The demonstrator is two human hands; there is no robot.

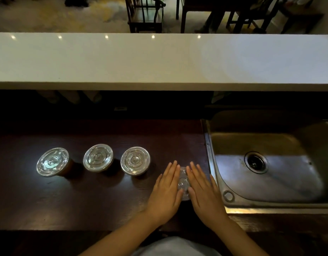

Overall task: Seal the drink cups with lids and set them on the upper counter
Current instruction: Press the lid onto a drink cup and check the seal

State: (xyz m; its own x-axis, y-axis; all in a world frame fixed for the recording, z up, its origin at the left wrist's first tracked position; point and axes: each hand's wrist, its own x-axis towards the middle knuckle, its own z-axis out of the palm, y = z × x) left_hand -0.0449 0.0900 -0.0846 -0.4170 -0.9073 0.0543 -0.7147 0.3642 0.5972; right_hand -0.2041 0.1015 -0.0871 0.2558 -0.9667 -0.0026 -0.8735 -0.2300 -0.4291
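Three drink cups with clear plastic lids stand in a row on the dark lower counter (85, 200): a left cup (52, 162), a middle cup (98, 157) and a right cup (135, 161). A fourth cup with a clear lid (183, 182) stands to their right, near the sink. My left hand (166, 193) and my right hand (203, 193) lie flat on either side of that lid, fingers stretched out and pressing on its rim. The cup under the lid is mostly hidden by my hands. The white upper counter (159, 60) runs across the view behind.
A steel sink (270, 163) with a round drain sits right of my hands, its rim close to my right hand. Beyond the upper counter stand dark wooden chairs (144, 13) and a table. A dark gap separates the two counters.
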